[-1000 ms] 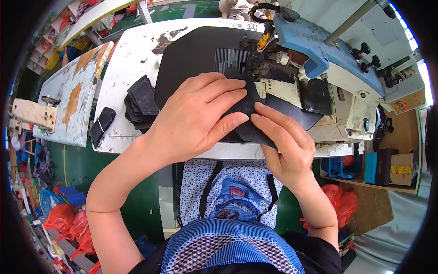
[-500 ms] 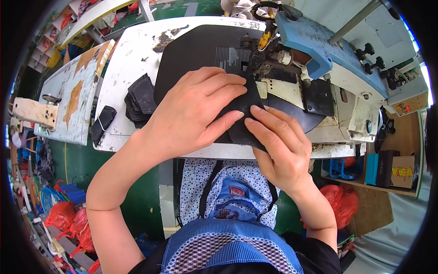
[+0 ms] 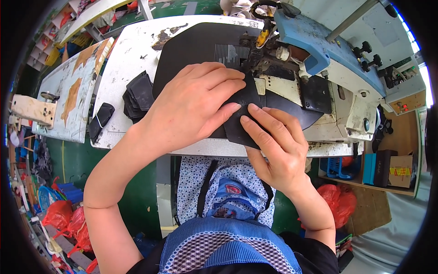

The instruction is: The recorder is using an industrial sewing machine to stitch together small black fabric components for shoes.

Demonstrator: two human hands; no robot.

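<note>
A dark, flat, leather-like piece [image 3: 249,93] lies under both my hands at the working end of a blue and cream machine [image 3: 319,50]. My left hand [image 3: 200,100] rests over it with fingers stretched forward, fingertips close to the machine's black foot area [image 3: 255,61] and thumb pointing right. My right hand [image 3: 276,141] has its fingertips on top of the piece's near right edge, the thumb lower down by the table edge; the thumb's tip is hidden. Beneath is a larger black plate [image 3: 182,50] with a ribbed patch. My left hand covers part of the piece.
On the white worktable [image 3: 118,64], a stack of black pieces [image 3: 138,97] and a banded black bundle [image 3: 101,121] sit left of my left forearm. A second machine table [image 3: 68,91] stands further left. Red bags [image 3: 337,205] and a shelf with boxes [image 3: 401,171] are at right.
The view has shifted slightly. Both hands stay on the dark piece in nearly the same pose, with the right fingertips moved a little left and closer to the left thumb.
</note>
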